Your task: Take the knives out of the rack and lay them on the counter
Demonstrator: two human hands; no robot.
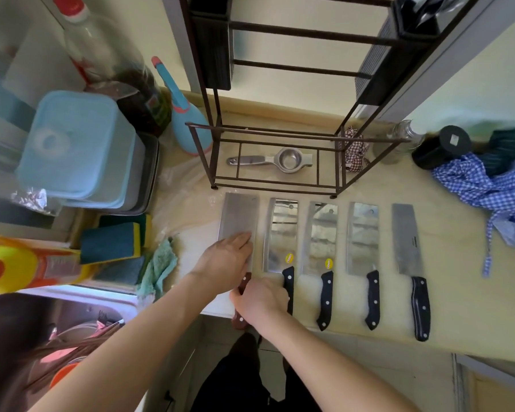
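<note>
My left hand lies flat, fingers spread, on the broad steel blade of the wood-handled cleaver; my right hand wraps its reddish handle, mostly hiding it. Four black-handled cleavers lie beside it on the pale counter. The dark wire rack behind seems emptied.
</note>
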